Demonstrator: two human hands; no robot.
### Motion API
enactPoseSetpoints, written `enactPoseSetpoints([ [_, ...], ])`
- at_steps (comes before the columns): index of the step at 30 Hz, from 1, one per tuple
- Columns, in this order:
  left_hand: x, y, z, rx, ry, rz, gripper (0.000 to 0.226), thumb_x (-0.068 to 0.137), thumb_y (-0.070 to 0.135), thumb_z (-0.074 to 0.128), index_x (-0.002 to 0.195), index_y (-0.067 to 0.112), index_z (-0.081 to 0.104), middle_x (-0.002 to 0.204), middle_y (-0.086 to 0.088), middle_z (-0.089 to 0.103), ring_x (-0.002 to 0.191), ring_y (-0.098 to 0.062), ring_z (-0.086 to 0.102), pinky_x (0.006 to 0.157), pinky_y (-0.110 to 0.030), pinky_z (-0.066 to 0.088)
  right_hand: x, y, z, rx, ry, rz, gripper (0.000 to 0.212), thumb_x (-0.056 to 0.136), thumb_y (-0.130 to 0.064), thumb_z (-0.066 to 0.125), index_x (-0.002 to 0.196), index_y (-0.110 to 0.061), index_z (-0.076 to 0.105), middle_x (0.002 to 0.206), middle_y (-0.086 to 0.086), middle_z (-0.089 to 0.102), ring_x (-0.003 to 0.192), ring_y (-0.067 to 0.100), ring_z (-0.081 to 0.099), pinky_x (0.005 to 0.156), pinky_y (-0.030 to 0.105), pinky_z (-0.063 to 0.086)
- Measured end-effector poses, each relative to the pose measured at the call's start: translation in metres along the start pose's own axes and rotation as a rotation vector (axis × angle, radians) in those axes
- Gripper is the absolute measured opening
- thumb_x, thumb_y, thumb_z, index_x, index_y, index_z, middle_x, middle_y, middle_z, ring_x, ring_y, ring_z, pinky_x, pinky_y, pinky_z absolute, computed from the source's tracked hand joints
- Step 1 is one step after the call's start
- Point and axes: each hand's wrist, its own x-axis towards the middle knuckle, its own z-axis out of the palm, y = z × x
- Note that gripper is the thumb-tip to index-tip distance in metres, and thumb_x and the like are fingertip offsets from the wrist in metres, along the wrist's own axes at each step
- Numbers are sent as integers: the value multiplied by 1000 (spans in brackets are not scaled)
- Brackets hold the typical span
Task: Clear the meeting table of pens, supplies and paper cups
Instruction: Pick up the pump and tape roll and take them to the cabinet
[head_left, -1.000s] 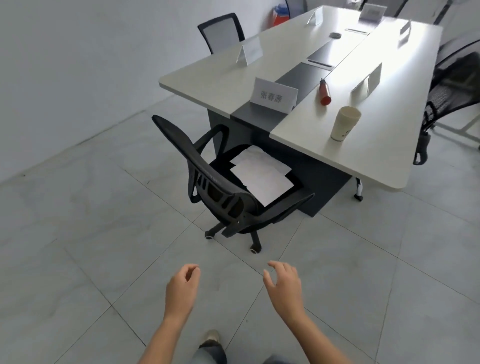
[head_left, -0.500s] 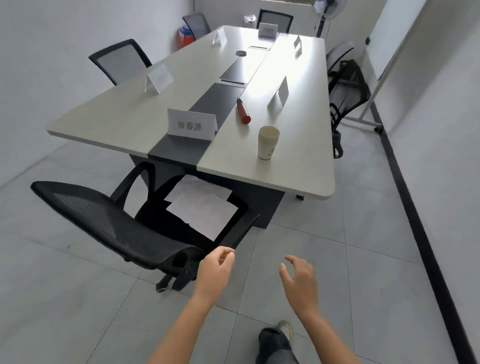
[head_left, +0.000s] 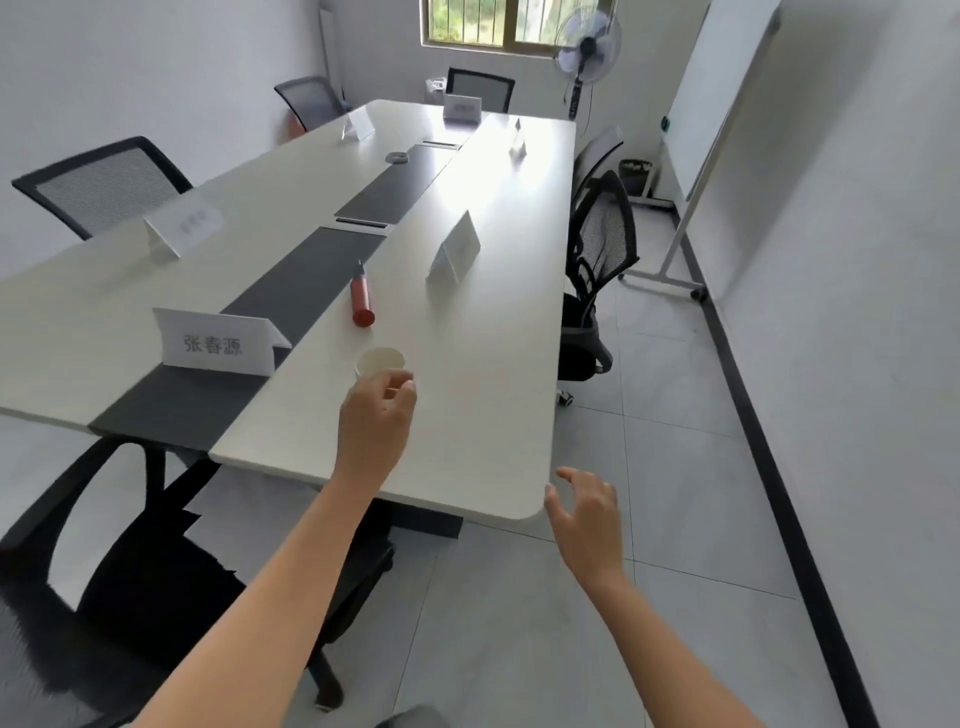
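A white paper cup (head_left: 379, 358) stands upright on the near right half of the long white meeting table (head_left: 483, 415). My left hand (head_left: 376, 421) reaches over the table edge and curls its thumb and fingers round the cup's near side, hiding the cup's body. Just beyond the cup lies a red marker (head_left: 362, 299), at the edge of the dark centre strip. Farther along the strip are a thin dark pen (head_left: 361, 223) and a small dark round object (head_left: 397, 157). My right hand (head_left: 587, 512) hovers beside the table's near right corner, fingers spread, holding nothing.
White name cards (head_left: 215, 345) (head_left: 456, 249) (head_left: 182, 231) stand along the table. Black mesh chairs sit at the near left (head_left: 104, 597), the far left (head_left: 104, 182) and the right side (head_left: 597, 260). A fan (head_left: 587, 49) and a whiteboard (head_left: 717, 104) stand at the back right.
I have walked up to the table's end. My left hand went from hanging over the floor to the paper cup. My right hand rose toward the table corner.
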Motion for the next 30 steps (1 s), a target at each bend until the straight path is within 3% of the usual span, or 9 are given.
enactPoseSetpoints([
  [2, 26, 8, 27, 0, -16, 24, 23, 88, 9, 48, 104, 1, 63, 101, -8, 63, 91, -16, 53, 78, -19, 36, 35, 1, -1, 0, -3, -23, 32, 90, -18, 53, 119, -4, 56, 120, 10, 60, 117, 27, 45, 95, 35, 37],
  [4, 59, 10, 56, 39, -33, 17, 25, 87, 10, 49, 106, 2, 63, 109, -15, 63, 101, -26, 55, 90, -31, 41, 71, 2, 2, -27, -21, -50, 33, 90, -19, 52, 119, -5, 55, 121, 11, 60, 118, 28, 45, 95, 36, 37],
  [8, 142, 6, 107, 193, -126, -110, 39, 89, 17, 46, 124, 3, 50, 128, -22, 48, 123, -35, 37, 102, -38, 31, 148, 3, 18, -122, -117, -113, 36, 92, -24, 48, 124, -8, 51, 129, 9, 54, 125, 25, 39, 100, 35, 33],
  [15, 292, -59, 157, 447, -134, -456, 50, 88, 24, 43, 129, -3, 36, 138, -25, 35, 129, -38, 26, 102, -45, 31, 278, 10, 52, -346, -436, -163, 47, 94, -30, 40, 138, -15, 32, 145, 8, 35, 134, 23, 28, 109, 37, 30],
  [20, 351, -103, 162, 546, -53, -551, 51, 83, 16, 48, 130, -2, 35, 136, -25, 34, 126, -40, 29, 103, -48, 33, 331, 24, 77, -475, -630, -227, 54, 96, -38, 35, 145, -23, 16, 156, 7, 9, 144, 22, 7, 115, 39, 14],
  [24, 382, -133, 168, 601, -17, -586, 62, 83, 12, 51, 137, 3, 22, 138, -27, 31, 128, -41, 27, 101, -52, 32, 351, 34, 101, -541, -725, -290, 56, 95, -39, 34, 145, -24, 14, 156, 11, -3, 144, 26, -4, 117, 41, 4],
  [26, 395, -147, 171, 621, -21, -609, 66, 84, 10, 52, 140, 4, 17, 140, -27, 29, 128, -43, 27, 101, -54, 31, 357, 41, 109, -616, -685, -352, 51, 91, -42, 35, 139, -24, 32, 152, 17, 22, 141, 31, 21, 113, 45, 25],
  [28, 404, -157, 173, 638, -25, -643, 62, 85, 5, 52, 138, 3, 20, 138, -29, 30, 126, -46, 29, 101, -54, 32, 364, 50, 117, -653, -706, -310, 53, 77, -53, 32, 122, -30, 47, 130, 11, 57, 119, 26, 56, 92, 38, 49],
  [30, 408, -163, 176, 651, -23, -689, 56, 85, 1, 49, 135, 2, 22, 136, -32, 30, 124, -47, 29, 100, -54, 32, 366, 55, 119, -688, -733, -320, 55, 71, -60, 29, 118, -34, 44, 120, 3, 65, 109, 20, 63, 86, 33, 52],
])
